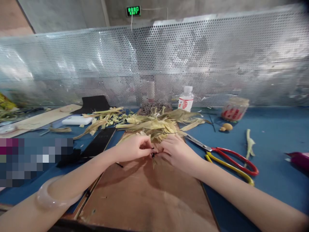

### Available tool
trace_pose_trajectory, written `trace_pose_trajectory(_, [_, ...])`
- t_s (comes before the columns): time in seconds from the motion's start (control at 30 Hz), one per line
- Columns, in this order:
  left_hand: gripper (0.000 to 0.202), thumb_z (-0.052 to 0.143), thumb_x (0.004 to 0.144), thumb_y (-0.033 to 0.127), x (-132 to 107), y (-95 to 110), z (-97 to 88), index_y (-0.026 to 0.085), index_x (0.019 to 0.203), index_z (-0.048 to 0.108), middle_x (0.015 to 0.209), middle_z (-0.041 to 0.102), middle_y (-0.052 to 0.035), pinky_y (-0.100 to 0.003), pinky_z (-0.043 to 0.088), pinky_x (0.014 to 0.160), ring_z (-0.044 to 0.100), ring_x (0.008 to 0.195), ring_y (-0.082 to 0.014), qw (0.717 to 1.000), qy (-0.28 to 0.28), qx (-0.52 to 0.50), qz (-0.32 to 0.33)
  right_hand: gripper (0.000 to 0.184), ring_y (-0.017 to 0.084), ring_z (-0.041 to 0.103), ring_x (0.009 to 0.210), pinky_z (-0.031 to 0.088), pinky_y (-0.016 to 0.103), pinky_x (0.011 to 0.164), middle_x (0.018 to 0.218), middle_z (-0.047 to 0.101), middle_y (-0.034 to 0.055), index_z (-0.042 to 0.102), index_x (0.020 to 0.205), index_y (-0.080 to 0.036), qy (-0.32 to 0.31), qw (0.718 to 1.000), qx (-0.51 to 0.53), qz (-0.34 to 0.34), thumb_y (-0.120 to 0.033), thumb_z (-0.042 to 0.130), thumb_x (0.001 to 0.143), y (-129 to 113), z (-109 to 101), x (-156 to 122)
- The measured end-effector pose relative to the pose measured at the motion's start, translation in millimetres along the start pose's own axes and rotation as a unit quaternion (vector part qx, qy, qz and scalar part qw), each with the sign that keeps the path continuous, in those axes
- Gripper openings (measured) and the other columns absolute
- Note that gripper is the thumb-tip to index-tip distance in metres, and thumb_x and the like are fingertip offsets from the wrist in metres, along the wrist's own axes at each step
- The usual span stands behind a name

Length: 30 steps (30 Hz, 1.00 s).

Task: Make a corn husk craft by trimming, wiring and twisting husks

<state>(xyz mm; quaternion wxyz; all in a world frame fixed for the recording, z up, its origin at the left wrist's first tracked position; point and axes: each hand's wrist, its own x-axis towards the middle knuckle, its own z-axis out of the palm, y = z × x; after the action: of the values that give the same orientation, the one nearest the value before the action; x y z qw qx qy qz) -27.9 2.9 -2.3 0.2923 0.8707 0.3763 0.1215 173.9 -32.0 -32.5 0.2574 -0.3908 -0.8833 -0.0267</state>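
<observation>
Our left hand [135,149] and right hand [176,151] meet over the brown board [145,193] that lies on the blue counter [270,129]. The fingers of both are curled in, and the fingertips pinch a thin black tie [153,153] between them, the two hands almost touching. The tie sits at the near end of a bundle of dried leaves [154,127], which fans out away from us across the far edge of the board and onto the counter. How the tie runs around the leaves is too small to tell. A pale bracelet [51,196] circles our left wrist.

Just to the right of our right hand lie scissors [227,157] with red and yellow handles, blades pointing toward the leaves. Further right a single leaf strip [249,143] lies alone, and a small tan lump [226,127] sits near a clear tub [235,109] with red contents. A plastic bottle [186,99] with a white cap stands upright behind the leaves. To the left, leaf scraps [106,120] are scattered beside a white box [77,120], and a flat black panel [99,141] lies next to the board. A perforated metal screen [169,64] runs along the back of the counter, with a green sign [133,10] on the wall above it.
</observation>
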Motion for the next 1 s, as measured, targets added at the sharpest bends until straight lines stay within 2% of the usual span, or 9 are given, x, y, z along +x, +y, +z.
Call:
trace_pose_trajectory(0.13, [0.015, 0.052, 0.080, 0.033, -0.6, 0.1, 0.1, 0.019, 0.081, 0.050, 0.078, 0.067, -0.0009, -0.025, 0.043, 0.063, 0.061, 0.070, -0.0142, 1.000, -0.003, -0.017, 0.004, 0.004, 0.018, 0.050, 0.083, 0.033, 0.030, 0.074, 0.079, 0.061, 0.0036, 0.061, 0.078, -0.017, -0.013, 1.000, 0.004, 0.002, -0.017, 0.058, 0.082, -3.2, -1.4, -0.3])
trace_pose_trajectory(0.33, [0.017, 0.052, 0.080, 0.034, -1.3, 0.8, 0.3, 0.018, 0.081, 0.051, 0.077, 0.065, -0.0016, -0.026, 0.044, 0.064, 0.061, 0.071, -0.0151, 0.999, 0.031, -0.034, 0.003, 0.008, 0.019, 0.051, 0.087, 0.033, 0.031, 0.077, 0.082, 0.063, 0.0048, 0.063, 0.084, -0.017, 0.002, 1.000, 0.023, -0.013, -0.015, 0.055, 0.083, -2.1, -2.6, -1.2])
trace_pose_trajectory(0.47, [0.016, 0.050, 0.081, 0.034, -2.8, 4.3, -1.0, 0.018, 0.082, 0.050, 0.078, 0.066, -0.0020, -0.027, 0.044, 0.065, 0.061, 0.072, -0.0151, 0.997, 0.035, -0.068, 0.003, 0.008, 0.018, 0.050, 0.084, 0.033, 0.030, 0.076, 0.081, 0.063, 0.0041, 0.063, 0.084, -0.018, 0.027, 0.999, 0.028, -0.020, -0.017, 0.055, 0.083, 2.2, -1.7, -1.8])
trace_pose_trajectory(0.63, [0.017, 0.050, 0.082, 0.034, -5.1, 6.9, -4.0, 0.018, 0.086, 0.054, 0.081, 0.067, -0.0035, -0.027, 0.045, 0.065, 0.060, 0.073, -0.0154, 0.995, 0.066, -0.066, 0.018, 0.007, 0.017, 0.050, 0.079, 0.033, 0.029, 0.072, 0.077, 0.062, 0.0037, 0.061, 0.080, -0.018, 0.028, 0.999, 0.016, -0.017, -0.017, 0.055, 0.083, 2.8, -5.5, -1.4])
trace_pose_trajectory(0.8, [0.017, 0.050, 0.083, 0.034, -5.1, 6.3, -5.3, 0.018, 0.086, 0.054, 0.084, 0.065, -0.0048, -0.028, 0.046, 0.066, 0.060, 0.075, -0.0160, 0.993, 0.088, -0.059, 0.048, 0.003, 0.018, 0.050, 0.079, 0.033, 0.031, 0.076, 0.077, 0.062, 0.0030, 0.060, 0.079, -0.018, 0.035, 0.999, 0.009, -0.017, -0.016, 0.058, 0.080, 3.7, -10.1, -1.6])
trace_pose_trajectory(1.0, [0.014, 0.045, 0.087, 0.029, -5.1, 4.6, -6.6, 0.019, 0.090, 0.053, 0.092, 0.064, -0.0065, -0.031, 0.046, 0.071, 0.060, 0.080, -0.0161, 0.992, 0.098, -0.034, 0.077, 0.010, 0.018, 0.050, 0.079, 0.032, 0.030, 0.075, 0.075, 0.060, 0.0034, 0.059, 0.075, -0.017, 0.060, 0.998, -0.006, -0.022, -0.013, 0.052, 0.082, 5.9, -9.8, -1.5])
